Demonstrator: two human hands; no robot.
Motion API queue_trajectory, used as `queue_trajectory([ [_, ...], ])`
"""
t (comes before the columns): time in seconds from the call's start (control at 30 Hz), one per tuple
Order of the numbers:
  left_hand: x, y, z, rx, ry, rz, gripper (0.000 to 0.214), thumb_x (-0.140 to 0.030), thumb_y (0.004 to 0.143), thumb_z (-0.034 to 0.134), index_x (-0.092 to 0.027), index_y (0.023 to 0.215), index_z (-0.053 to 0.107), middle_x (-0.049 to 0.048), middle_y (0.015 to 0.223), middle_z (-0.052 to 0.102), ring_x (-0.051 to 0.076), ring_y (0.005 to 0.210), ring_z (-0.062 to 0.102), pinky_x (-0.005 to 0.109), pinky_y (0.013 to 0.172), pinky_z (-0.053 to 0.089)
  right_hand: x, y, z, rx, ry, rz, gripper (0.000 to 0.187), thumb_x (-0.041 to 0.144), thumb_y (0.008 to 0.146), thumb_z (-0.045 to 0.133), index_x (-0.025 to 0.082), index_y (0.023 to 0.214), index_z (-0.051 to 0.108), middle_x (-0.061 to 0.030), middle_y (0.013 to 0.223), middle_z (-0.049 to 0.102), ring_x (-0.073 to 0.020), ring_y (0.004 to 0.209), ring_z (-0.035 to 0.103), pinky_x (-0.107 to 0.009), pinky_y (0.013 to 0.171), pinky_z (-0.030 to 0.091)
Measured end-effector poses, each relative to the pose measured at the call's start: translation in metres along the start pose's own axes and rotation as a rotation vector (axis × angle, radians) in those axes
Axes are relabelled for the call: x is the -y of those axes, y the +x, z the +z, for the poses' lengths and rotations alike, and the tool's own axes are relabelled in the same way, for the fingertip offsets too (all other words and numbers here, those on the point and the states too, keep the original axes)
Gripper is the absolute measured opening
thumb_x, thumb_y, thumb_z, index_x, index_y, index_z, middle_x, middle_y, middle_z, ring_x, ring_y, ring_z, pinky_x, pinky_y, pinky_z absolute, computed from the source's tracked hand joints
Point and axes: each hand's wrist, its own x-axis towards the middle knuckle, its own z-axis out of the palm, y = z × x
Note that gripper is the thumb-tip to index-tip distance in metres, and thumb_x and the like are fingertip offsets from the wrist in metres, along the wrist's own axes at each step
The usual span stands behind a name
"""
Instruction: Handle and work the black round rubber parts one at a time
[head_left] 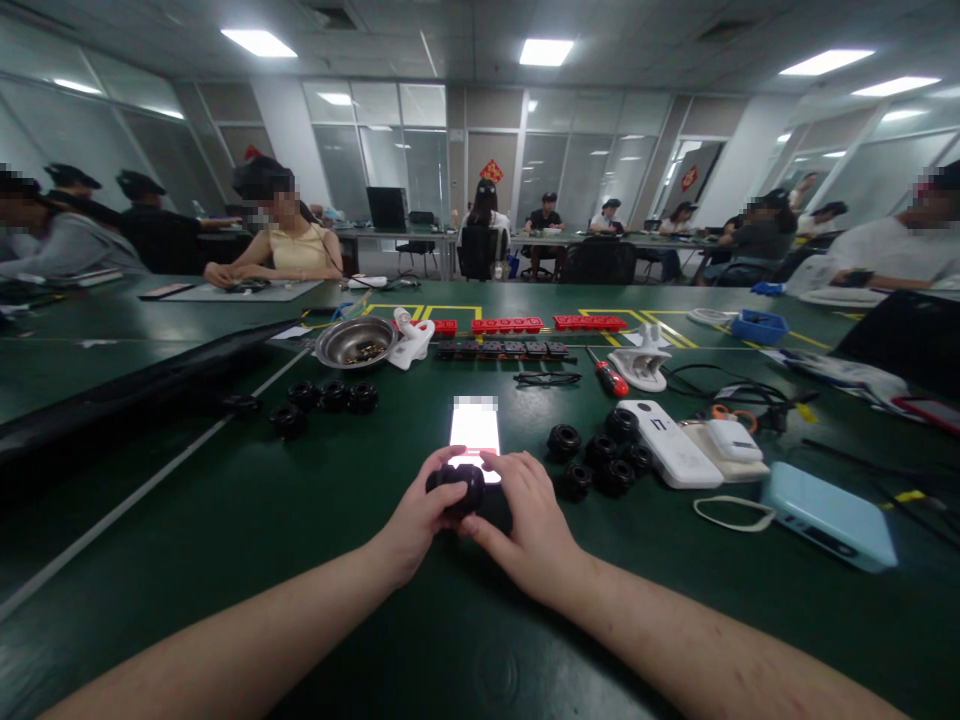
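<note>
My left hand (416, 515) is closed around a glossy black round part (461, 487), its thumb lying across the top. My right hand (529, 515) is beside it with fingers extended and curved; its thumb reaches toward the underside of the black part, and whether it touches is unclear. Just beyond both hands lies a phone (474, 425) with a bright white screen, its lower end partly covered by my fingers. Several similar black ring-shaped parts (602, 450) are grouped to the right, and another group of black parts (334, 396) sits to the left.
Farther back are a metal bowl (356, 343) with small brass pieces, red trays (507, 325), a black strip (504, 351), a screwdriver (611, 378) and white clamps (640, 358). On the right lie a white phone-shaped object (667, 443), a light-blue box (829, 515) and cables. People sit at surrounding tables.
</note>
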Motion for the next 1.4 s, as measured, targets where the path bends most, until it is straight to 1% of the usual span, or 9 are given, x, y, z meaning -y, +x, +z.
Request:
queue_trajectory([
  [0.13, 0.0024, 0.0005, -0.0017, 0.078, 0.055, 0.009, 0.049, -0.034, 0.067, 0.061, -0.022, 0.112, 0.042, 0.0046, 0.092, 0.054, 0.018, 0.073, 0.056, 0.027, 0.055, 0.046, -0.0022, 0.0019, -0.0009, -0.018, 0.042, -0.027, 0.031, 0.030, 0.075, 0.058, 0.019, 0.103, 0.049, -0.0074, 0.098, 0.058, -0.0249, 0.097, 0.047, -0.047, 0.089, 0.036],
  [0.27, 0.0043, 0.0031, -0.0011, 0.033, 0.126, -0.026, 0.044, -0.045, 0.072, 0.054, -0.020, 0.107, 0.043, 0.0034, 0.083, 0.053, 0.015, 0.060, 0.055, 0.026, 0.047, 0.045, 0.0009, 0.0007, -0.0030, 0.007, 0.048, -0.119, 0.037, 0.018, 0.075, 0.055, 0.019, 0.110, 0.045, -0.0079, 0.109, 0.054, -0.0240, 0.103, 0.045, -0.047, 0.095, 0.031],
  [0.47, 0.0013, -0.0014, 0.0000, 0.045, 0.085, 0.019, 0.049, -0.028, 0.065, 0.061, -0.022, 0.110, 0.042, 0.0029, 0.091, 0.052, 0.017, 0.073, 0.056, 0.024, 0.055, 0.044, 0.0016, 0.0015, -0.0020, -0.001, 0.036, -0.007, 0.042, 0.029, 0.072, 0.061, 0.017, 0.108, 0.046, -0.0090, 0.104, 0.056, -0.0258, 0.099, 0.046, -0.049, 0.092, 0.033],
  [0.67, 0.0051, 0.0028, -0.0005, 0.024, 0.119, -0.017, 0.042, -0.044, 0.071, 0.055, -0.021, 0.104, 0.046, 0.0042, 0.090, 0.053, 0.019, 0.072, 0.056, 0.026, 0.053, 0.043, 0.0015, 0.0018, -0.0041, 0.033, 0.045, -0.105, 0.036, 0.022, 0.074, 0.059, 0.019, 0.107, 0.047, -0.0081, 0.107, 0.055, -0.0244, 0.103, 0.046, -0.048, 0.096, 0.030],
  [0.9, 0.0051, 0.0003, -0.0021, 0.033, 0.075, 0.071, 0.041, -0.029, 0.069, 0.059, -0.021, 0.107, 0.047, 0.0016, 0.089, 0.055, 0.017, 0.078, 0.055, 0.028, 0.068, 0.045, 0.0032, 0.0014, -0.0048, 0.019, 0.047, -0.029, 0.045, 0.034, 0.070, 0.063, 0.017, 0.108, 0.047, -0.0084, 0.104, 0.056, -0.0260, 0.100, 0.046, -0.048, 0.091, 0.034],
  [1.0, 0.0049, -0.0013, -0.0022, 0.084, 0.083, 0.028, 0.050, -0.029, 0.068, 0.060, -0.024, 0.113, 0.040, 0.0018, 0.088, 0.053, 0.015, 0.066, 0.056, 0.026, 0.055, 0.046, 0.0019, 0.0021, -0.0047, 0.030, 0.058, -0.040, 0.031, 0.030, 0.072, 0.062, 0.018, 0.099, 0.051, -0.0061, 0.096, 0.058, -0.0237, 0.094, 0.048, -0.044, 0.089, 0.036],
  [1.17, 0.0056, 0.0028, -0.0006, 0.055, 0.168, -0.062, 0.048, -0.042, 0.072, 0.053, -0.021, 0.111, 0.037, 0.0011, 0.075, 0.053, 0.011, 0.045, 0.052, 0.022, 0.039, 0.040, 0.0016, -0.0003, -0.0040, 0.044, 0.032, -0.126, 0.040, 0.017, 0.073, 0.058, 0.018, 0.111, 0.045, -0.0081, 0.110, 0.053, -0.0233, 0.104, 0.044, -0.044, 0.097, 0.029],
  [1.3, 0.0030, 0.0017, 0.0007, 0.012, 0.084, -0.022, 0.045, -0.032, 0.068, 0.058, -0.020, 0.108, 0.042, 0.0034, 0.085, 0.054, 0.015, 0.064, 0.057, 0.023, 0.050, 0.043, 0.0023, 0.0003, -0.0038, 0.021, 0.018, -0.077, 0.051, 0.028, 0.071, 0.062, 0.015, 0.116, 0.041, -0.0103, 0.111, 0.053, -0.0257, 0.103, 0.044, -0.048, 0.096, 0.029],
  [1.4, 0.0016, -0.0009, 0.0004, 0.035, 0.019, -0.009, 0.050, -0.023, 0.064, 0.061, -0.022, 0.110, 0.041, 0.0033, 0.092, 0.053, 0.016, 0.076, 0.057, 0.025, 0.061, 0.046, 0.0014, 0.0018, -0.0041, 0.023, 0.022, -0.023, 0.040, 0.033, 0.073, 0.061, 0.016, 0.107, 0.048, -0.0087, 0.101, 0.057, -0.0253, 0.097, 0.046, -0.049, 0.093, 0.032],
])
